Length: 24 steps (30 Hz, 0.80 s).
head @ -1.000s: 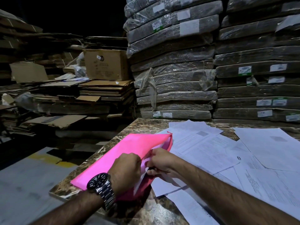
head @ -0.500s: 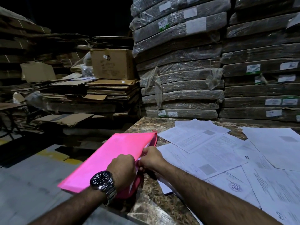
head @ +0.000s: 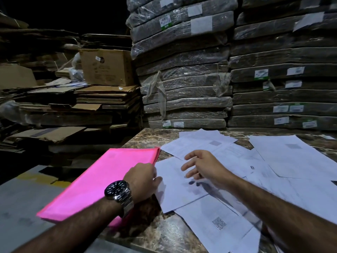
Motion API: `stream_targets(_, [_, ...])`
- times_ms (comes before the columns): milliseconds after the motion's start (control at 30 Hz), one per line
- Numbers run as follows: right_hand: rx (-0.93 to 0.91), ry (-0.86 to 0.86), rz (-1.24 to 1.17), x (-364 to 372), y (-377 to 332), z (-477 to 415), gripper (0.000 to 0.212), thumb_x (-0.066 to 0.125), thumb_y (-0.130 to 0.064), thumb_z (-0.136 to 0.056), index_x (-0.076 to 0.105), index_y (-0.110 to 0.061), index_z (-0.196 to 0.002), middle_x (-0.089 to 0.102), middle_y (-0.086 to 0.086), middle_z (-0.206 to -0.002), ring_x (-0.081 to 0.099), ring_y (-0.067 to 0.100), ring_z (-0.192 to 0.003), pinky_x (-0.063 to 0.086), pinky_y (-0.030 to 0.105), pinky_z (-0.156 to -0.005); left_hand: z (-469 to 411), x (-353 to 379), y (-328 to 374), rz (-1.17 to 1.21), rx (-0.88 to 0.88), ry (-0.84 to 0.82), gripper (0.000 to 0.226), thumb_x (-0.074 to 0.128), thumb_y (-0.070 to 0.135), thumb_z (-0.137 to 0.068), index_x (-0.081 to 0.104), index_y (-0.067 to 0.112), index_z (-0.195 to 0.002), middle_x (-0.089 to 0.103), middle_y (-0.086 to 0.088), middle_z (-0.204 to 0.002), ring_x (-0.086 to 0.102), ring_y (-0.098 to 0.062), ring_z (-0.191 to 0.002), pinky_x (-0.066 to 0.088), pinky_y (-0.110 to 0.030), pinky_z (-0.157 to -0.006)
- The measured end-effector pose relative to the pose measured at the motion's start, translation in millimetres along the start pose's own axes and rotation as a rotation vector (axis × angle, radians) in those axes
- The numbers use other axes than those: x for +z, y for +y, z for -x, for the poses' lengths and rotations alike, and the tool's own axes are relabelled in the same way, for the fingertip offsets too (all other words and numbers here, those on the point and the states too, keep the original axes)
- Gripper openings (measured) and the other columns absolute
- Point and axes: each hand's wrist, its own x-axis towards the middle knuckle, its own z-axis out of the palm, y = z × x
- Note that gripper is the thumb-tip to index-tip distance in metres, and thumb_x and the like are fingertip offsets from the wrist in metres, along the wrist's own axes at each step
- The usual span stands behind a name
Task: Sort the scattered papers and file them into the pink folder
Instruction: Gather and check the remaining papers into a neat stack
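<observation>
The pink folder (head: 102,181) lies closed at the left corner of the marble table (head: 145,139), partly overhanging its left edge. My left hand (head: 141,181), with a wristwatch on the wrist, rests on the folder's right edge; how its fingers lie is hidden. My right hand (head: 202,168) hovers with fingers spread and loose over a white sheet (head: 175,187) just right of the folder, holding nothing. More scattered white papers (head: 284,161) cover the table to the right and front.
Tall stacks of plastic-wrapped flat bundles (head: 184,84) rise right behind the table. Flattened cardboard and a cardboard box (head: 106,67) are piled at the left. The floor (head: 20,203) drops away left of the table edge.
The folder, held open at its edge before, now lies flat and closed. My right hand has let go of it and moved right over the loose sheets.
</observation>
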Motion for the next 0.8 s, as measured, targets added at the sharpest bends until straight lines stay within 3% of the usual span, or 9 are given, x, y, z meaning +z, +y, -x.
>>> stream_targets(200, [0.102,0.169,0.129,-83,14,9,0.025,0.040,0.006,-0.089,0.061,-0.004,-0.101,0.074,0.018,-0.080,0.061,0.020,-0.057,0.046,0.027,-0.053,-38,17,60,0.147,0.177,0.030,0.031,0.054,0.045,-0.090,0.070,0.020,-0.096,0.072,0.001,-0.093,0.064,-0.016,-0.084,0.053,-0.031,-0.076])
stream_targets(333, [0.224,0.152,0.207,-110,15,26,0.022,0.040,0.002,-0.094,0.061,0.005,-0.099,0.071,0.029,-0.087,0.059,0.027,-0.061,0.045,0.029,-0.055,-49,29,94,0.212,0.276,-0.050,0.055,0.055,0.064,-0.081,0.068,0.017,-0.107,0.066,-0.001,-0.103,0.061,-0.018,-0.093,0.051,-0.033,-0.078])
stream_targets(467, [0.353,0.099,0.276,-113,21,33,0.022,0.040,0.000,-0.093,0.058,0.013,-0.091,0.067,0.038,-0.090,0.054,0.031,-0.058,0.038,0.030,-0.050,-46,35,117,0.142,0.343,-0.145,0.061,0.061,0.077,-0.063,0.062,0.018,-0.077,0.061,0.003,-0.079,0.054,-0.017,-0.075,0.041,-0.030,-0.057])
stream_targets(600, [0.369,0.060,0.202,-111,18,33,0.026,0.039,-0.005,-0.096,0.054,0.015,-0.097,0.066,0.029,-0.074,0.054,0.027,-0.047,0.051,0.034,-0.056,-47,29,129,0.026,0.296,-0.171,0.047,0.063,0.060,-0.075,0.068,0.013,-0.082,0.067,-0.004,-0.079,0.060,-0.022,-0.072,0.045,-0.030,-0.055])
stream_targets(700, [0.383,0.022,0.120,-108,21,32,0.027,0.041,-0.011,-0.097,0.055,0.012,-0.102,0.067,0.027,-0.079,0.059,0.028,-0.056,0.053,0.033,-0.056,-41,24,140,-0.089,0.307,-0.151,0.029,0.055,0.033,-0.089,0.068,0.007,-0.089,0.066,-0.010,-0.085,0.056,-0.025,-0.073,0.038,-0.030,-0.058])
stream_targets(800, [0.348,0.022,-0.018,-104,25,29,0.028,0.049,-0.017,-0.094,0.059,0.006,-0.108,0.069,0.024,-0.089,0.063,0.027,-0.067,0.055,0.030,-0.058,-38,25,146,-0.157,0.312,-0.110,0.023,0.049,0.020,-0.093,0.067,0.006,-0.101,0.066,-0.015,-0.101,0.062,-0.033,-0.089,0.040,-0.033,-0.064])
